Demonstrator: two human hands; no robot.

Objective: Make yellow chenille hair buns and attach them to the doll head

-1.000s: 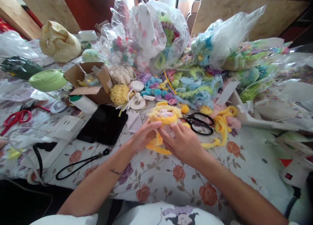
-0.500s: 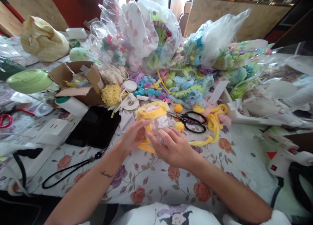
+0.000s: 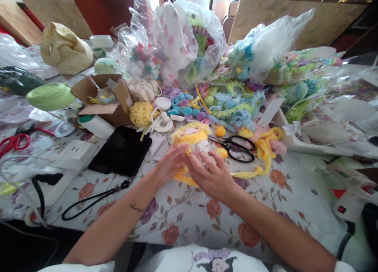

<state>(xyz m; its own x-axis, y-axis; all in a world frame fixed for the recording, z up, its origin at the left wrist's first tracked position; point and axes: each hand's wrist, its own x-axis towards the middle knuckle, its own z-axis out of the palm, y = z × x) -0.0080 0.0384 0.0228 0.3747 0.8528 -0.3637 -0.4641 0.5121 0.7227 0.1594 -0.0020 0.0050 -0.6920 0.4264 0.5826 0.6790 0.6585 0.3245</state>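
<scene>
A fluffy yellow piece (image 3: 193,135) with a pinkish middle is held upright above the flowered tablecloth. My left hand (image 3: 174,160) is closed on its lower left side, thumb up against the yellow rim. The fingers of my right hand (image 3: 210,173) are bent against its underside, beside some whitish, partly see-through material (image 3: 202,147). My fingers hide the exact contact there. Behind my hands, a yellow strip (image 3: 248,173) lies on the cloth. Black-handled scissors (image 3: 240,148) rest to the right, near a small yellow pompom (image 3: 220,131).
Black flat devices (image 3: 121,151) and a white power strip (image 3: 63,165) lie at the left. A cardboard box (image 3: 103,94), bagged soft trimmings (image 3: 203,43) and blue-green yarn pieces (image 3: 233,102) fill the back. At the right sits a glue gun (image 3: 348,189).
The whole view has shifted, so things appear further right. My right hand's fingers have moved closer to my left hand and the underside of the yellow piece.
</scene>
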